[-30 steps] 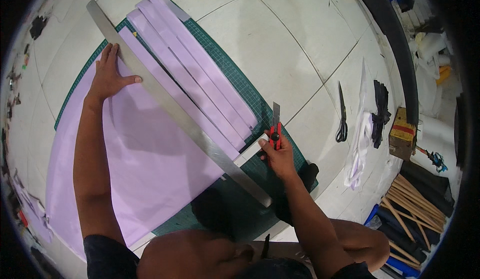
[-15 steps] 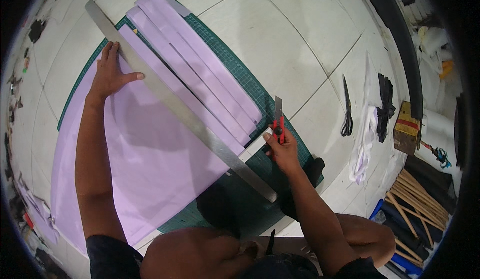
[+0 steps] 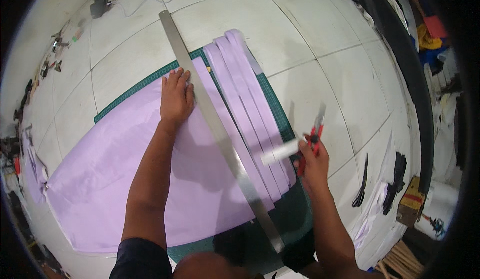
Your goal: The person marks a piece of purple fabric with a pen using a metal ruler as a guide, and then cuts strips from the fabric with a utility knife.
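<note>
My left hand lies flat with fingers stretched out on a large lilac fabric sheet, right beside a long steel ruler. The ruler runs at a slant across the fabric, near the sheet's right edge. In my right hand are a red utility knife, blade pointing away from me, and a short white strip, slightly blurred. That hand is raised over the right side of several long lilac fabric strips. Sheet and strips rest on a green cutting mat.
Black-handled scissors lie on the tiled floor to the right, near a black bundle and some white cloth. Further right are a wooden block and a long black roll. Wooden sticks sit at lower right.
My right hand has lifted the white strip away from the ruler and out over the fabric strips, knife still held. My left thumb has come off the ruler. The view has shifted.
</note>
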Demonstrator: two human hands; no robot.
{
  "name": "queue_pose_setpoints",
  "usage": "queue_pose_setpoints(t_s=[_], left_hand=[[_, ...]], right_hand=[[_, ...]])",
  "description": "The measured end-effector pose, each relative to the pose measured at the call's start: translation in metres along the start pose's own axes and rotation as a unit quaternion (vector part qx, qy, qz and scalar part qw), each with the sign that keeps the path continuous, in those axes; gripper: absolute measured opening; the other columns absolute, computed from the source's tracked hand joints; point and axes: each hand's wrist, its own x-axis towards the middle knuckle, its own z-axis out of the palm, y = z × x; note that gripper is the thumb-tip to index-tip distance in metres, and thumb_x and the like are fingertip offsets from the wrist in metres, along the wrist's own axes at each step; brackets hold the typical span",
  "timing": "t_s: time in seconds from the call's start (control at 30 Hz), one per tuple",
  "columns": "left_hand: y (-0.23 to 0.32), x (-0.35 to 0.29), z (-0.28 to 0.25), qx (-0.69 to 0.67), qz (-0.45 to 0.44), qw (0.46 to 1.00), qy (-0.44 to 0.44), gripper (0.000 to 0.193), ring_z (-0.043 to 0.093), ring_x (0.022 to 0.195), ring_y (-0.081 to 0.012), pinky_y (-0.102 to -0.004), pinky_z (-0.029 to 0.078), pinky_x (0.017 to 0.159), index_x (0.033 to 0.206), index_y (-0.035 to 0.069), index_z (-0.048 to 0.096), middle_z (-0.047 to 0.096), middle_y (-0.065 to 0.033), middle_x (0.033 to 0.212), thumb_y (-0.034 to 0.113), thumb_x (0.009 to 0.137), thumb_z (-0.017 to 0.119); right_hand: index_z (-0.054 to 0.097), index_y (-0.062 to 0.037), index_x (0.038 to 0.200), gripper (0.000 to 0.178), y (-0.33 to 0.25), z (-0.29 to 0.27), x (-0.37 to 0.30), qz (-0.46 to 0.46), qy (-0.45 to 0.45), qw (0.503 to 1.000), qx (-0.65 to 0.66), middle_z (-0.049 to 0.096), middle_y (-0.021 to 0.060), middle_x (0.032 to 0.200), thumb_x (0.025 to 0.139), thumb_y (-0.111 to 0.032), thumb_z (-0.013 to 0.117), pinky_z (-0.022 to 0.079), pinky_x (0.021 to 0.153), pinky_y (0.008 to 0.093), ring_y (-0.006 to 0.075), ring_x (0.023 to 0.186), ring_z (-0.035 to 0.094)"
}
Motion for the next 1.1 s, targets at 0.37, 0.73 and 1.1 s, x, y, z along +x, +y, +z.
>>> queue_pose_setpoints(t_s=[0.37, 0.73, 1.1], left_hand=[[0.010, 0.003, -0.006, -0.053, -0.009, 0.998, 0.021, 0.035, 0.041, 0.135, -0.0419, -0.0560, 0.024, 0.118, 0.126, 0.003, 0.056, 0.053, -0.0187, 0.133, 0.013, 0.093, 0.058], [0.007, 0.003, -0.004, -0.043, -0.027, 0.999, 0.003, 0.037, 0.042, 0.134, -0.0402, -0.0561, 0.024, 0.118, 0.128, 0.004, 0.056, 0.053, -0.0159, 0.135, 0.015, 0.092, 0.059], [0.006, 0.004, -0.003, -0.032, -0.018, 0.999, -0.017, 0.042, 0.039, 0.137, -0.0391, -0.0558, 0.023, 0.119, 0.132, 0.006, 0.054, 0.051, -0.0151, 0.140, 0.018, 0.093, 0.061]], right_hand=[[0.059, -0.0023, 0.104, 0.024, -0.056, 0.220, 0.160, -0.095, -0.110, 0.989, 0.010, 0.065, 0.0048, 0.092, 0.091, -0.017, 0.072, 0.050, 0.057, 0.0277, 0.0140, 0.079, 0.066], [0.061, -0.0022, 0.098, 0.020, -0.050, 0.245, 0.178, -0.101, -0.095, 0.988, -0.072, 0.064, 0.0040, 0.083, 0.089, -0.015, 0.073, 0.051, 0.052, 0.0278, 0.0123, 0.069, 0.063], [0.060, -0.0047, 0.094, 0.019, -0.038, 0.245, 0.188, -0.125, -0.096, 0.986, -0.045, 0.064, 0.0037, 0.075, 0.089, -0.016, 0.074, 0.054, 0.051, 0.0277, 0.0116, 0.064, 0.062]])
